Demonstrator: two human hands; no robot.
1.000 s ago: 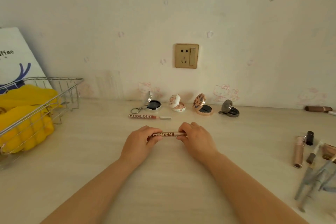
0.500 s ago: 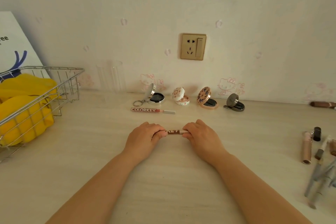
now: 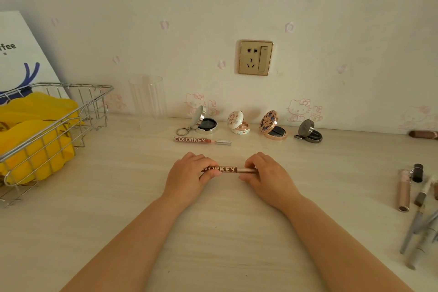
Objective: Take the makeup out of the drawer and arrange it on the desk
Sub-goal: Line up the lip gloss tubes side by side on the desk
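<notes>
Between the earlier frames and this one the two hands had kept their places on the tabletop point(image 3: 118, 232) while the tube between them showed more of its length, a pale cap end now bare toward the right hand; whether that was a pull or only a shifted grip I could not tell.

Largest first: at the far left stood a wire basket point(image 3: 78, 111) holding a yellow bundle point(image 3: 35, 140), a white printed bag point(image 3: 21, 54) behind it; a clear ribbed cup point(image 3: 147, 97) stood near the wall; four open compacts point(image 3: 239, 123) sat in a row at the far edge, a second COLORKEY tube point(image 3: 201, 140) lying just in front of them; loose pens and tubes point(image 3: 412, 201) lay scattered at the right.

The left hand point(image 3: 189, 175) pinched the printed body of the COLORKEY tube point(image 3: 222, 169), fingers curled over it; the right hand point(image 3: 267, 175) pinched its pale cap end likewise; the tube lay level, at or just above the surface in the middle.

By my judgement it was being set down parallel to its twin; released unevenly, a round tube could roll out of line; a twist or pull by opposed hands might loosen the cap.
</notes>
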